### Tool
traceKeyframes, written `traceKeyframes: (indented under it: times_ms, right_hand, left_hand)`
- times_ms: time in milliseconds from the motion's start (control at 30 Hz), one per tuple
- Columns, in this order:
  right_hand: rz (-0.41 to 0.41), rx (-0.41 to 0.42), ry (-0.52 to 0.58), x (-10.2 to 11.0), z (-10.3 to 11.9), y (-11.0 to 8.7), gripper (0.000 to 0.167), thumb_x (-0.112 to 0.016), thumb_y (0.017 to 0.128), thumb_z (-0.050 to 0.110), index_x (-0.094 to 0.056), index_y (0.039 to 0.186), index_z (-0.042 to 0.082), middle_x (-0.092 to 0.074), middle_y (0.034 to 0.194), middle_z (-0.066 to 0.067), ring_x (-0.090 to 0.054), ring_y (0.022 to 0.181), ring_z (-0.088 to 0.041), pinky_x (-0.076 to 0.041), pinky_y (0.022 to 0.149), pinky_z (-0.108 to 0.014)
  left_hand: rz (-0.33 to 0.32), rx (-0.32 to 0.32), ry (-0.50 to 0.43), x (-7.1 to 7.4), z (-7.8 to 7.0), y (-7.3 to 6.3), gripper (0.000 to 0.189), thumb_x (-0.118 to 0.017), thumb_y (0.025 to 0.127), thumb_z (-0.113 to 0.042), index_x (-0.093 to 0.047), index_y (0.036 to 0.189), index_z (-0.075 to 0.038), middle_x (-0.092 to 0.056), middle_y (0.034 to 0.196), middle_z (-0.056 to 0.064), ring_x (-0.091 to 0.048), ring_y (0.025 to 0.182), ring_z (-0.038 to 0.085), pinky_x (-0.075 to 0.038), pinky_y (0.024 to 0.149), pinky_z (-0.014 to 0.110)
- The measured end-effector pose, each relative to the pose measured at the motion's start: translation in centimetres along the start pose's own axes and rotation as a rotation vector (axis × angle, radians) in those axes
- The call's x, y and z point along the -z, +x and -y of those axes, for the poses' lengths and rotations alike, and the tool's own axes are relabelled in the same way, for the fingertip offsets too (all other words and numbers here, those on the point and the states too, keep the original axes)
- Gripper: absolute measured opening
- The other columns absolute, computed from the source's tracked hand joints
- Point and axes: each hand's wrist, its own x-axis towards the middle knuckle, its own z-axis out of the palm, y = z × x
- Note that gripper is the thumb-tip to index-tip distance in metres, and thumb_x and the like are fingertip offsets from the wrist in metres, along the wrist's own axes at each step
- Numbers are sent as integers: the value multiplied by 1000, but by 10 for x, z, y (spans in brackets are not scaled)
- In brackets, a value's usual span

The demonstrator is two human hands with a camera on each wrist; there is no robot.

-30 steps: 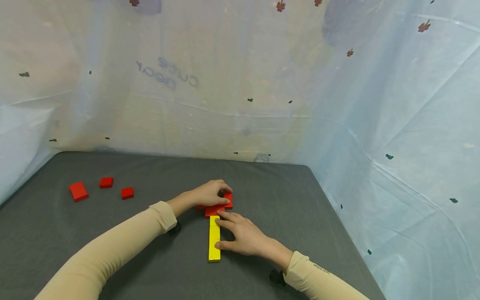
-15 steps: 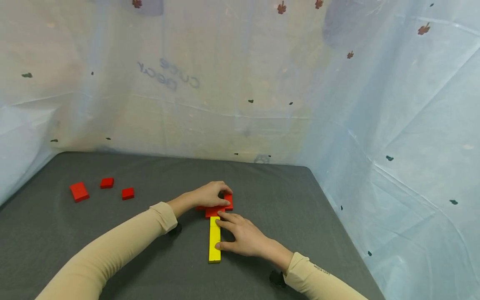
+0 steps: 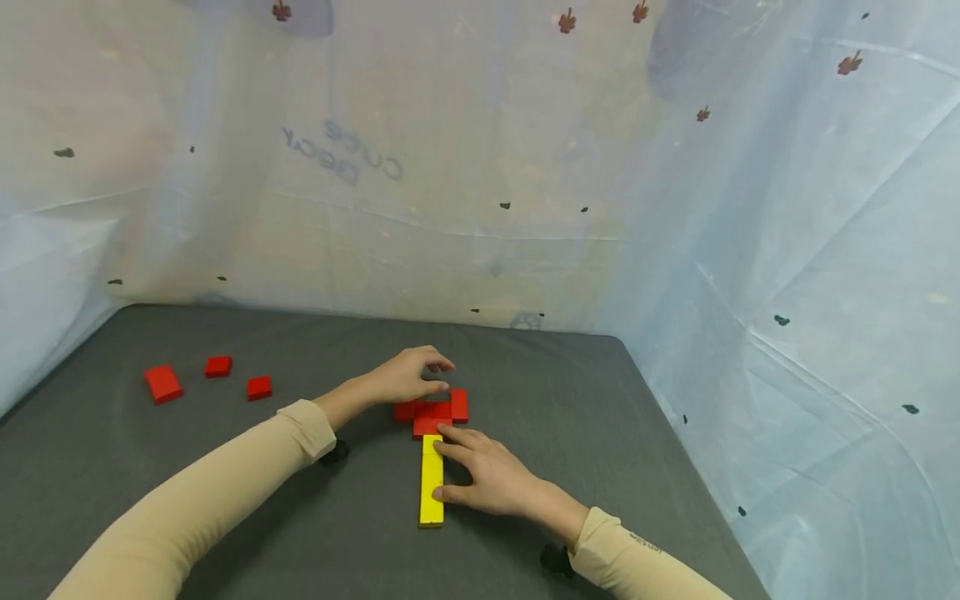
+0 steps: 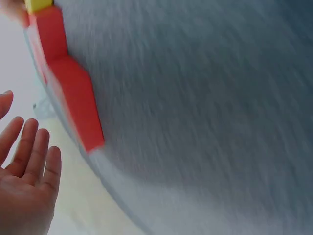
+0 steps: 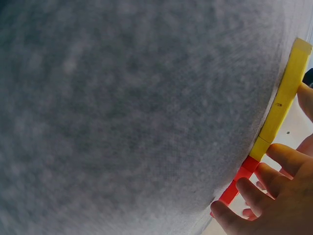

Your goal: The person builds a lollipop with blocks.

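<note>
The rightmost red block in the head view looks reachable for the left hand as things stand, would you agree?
Probably yes: the left hand holds nothing and is close to the red block, whose top shows uncovered.

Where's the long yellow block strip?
Head view, lower middle: the long yellow block strip lies below the clustered red rectangular blocks, right hand at its right edge.

The person's left hand (image 3: 405, 377) and right hand (image 3: 491, 472) are bare. Left sleeve (image 3: 187, 500) and right sleeve (image 3: 656, 573): beige, each ending in 1 folded cuff (image 3: 306, 429). Small illegible dark lettering (image 3: 645, 542) marks the latter. Left wrist fitting (image 3: 335, 454) and right wrist fitting (image 3: 555, 560): black, 1 per arm.
</note>
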Motion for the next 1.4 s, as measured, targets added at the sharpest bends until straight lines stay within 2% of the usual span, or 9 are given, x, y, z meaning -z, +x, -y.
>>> traceKeyframes:
  times_ms: [133,333,567,700,900,1033,1233,1400]
  right_hand:
    - [4,-9,2,0,2,0,73,-67,98,55,-47,158,19,-30,170,2,-38,150,-26,-39,114,-58]
    - [3,-10,18,1,4,0,73,-67,98,55,-47,158,18,-30,170,2,-37,151,-26,-38,115,-58]
    - [0,-9,33,3,2,0,73,-68,98,53,-47,158,18,-30,170,3,-35,152,-27,-36,116,-59]
    - [7,-9,45,4,2,0,72,-69,98,52,-47,158,18,-29,170,3,-34,153,-26,-35,117,-59]
    - [9,-8,49,3,3,-1,73,-70,98,52,-47,158,18,-30,170,2,-35,152,-27,-36,117,-60]
    - [8,-8,46,3,1,-1,73,-69,98,52,-47,158,18,-29,170,2,-35,152,-27,-36,117,-59]
    - [7,-6,41,3,2,-1,73,-69,98,53,-47,158,18,-30,170,2,-35,152,-27,-36,117,-59]
    - [8,-6,45,3,3,-1,73,-69,98,52,-47,158,18,-30,170,2,-35,152,-27,-36,117,-59]
  left_hand:
    - [-41,18,-2,18,9,-11,40,-71,101,-21,-66,136,-3,-63,131,12,-60,119,33,-53,99,50]
    - [-100,50,22,50,28,-36,39,-71,101,-18,-66,136,-2,-62,133,16,-60,120,36,-51,99,54]
    - [-135,100,81,85,51,-71,39,-72,100,-18,-66,136,-4,-61,135,16,-59,119,34,-51,97,54]
    - [-143,139,124,99,64,-94,39,-72,100,-18,-66,136,-3,-61,135,18,-60,118,34,-51,96,56]
    - [-146,196,156,110,81,-129,40,-73,100,-18,-66,136,-2,-62,134,17,-60,117,35,-50,96,58]
    - [-148,220,179,113,90,-147,40,-74,98,-18,-67,134,-1,-62,132,19,-61,116,37,-51,93,58]
    - [-136,226,210,117,103,-173,40,-76,96,-16,-68,131,2,-63,128,22,-63,110,38,-55,85,53]
    - [-113,230,230,120,109,-188,40,-77,94,-16,-68,129,2,-63,127,23,-65,109,38,-56,82,51]
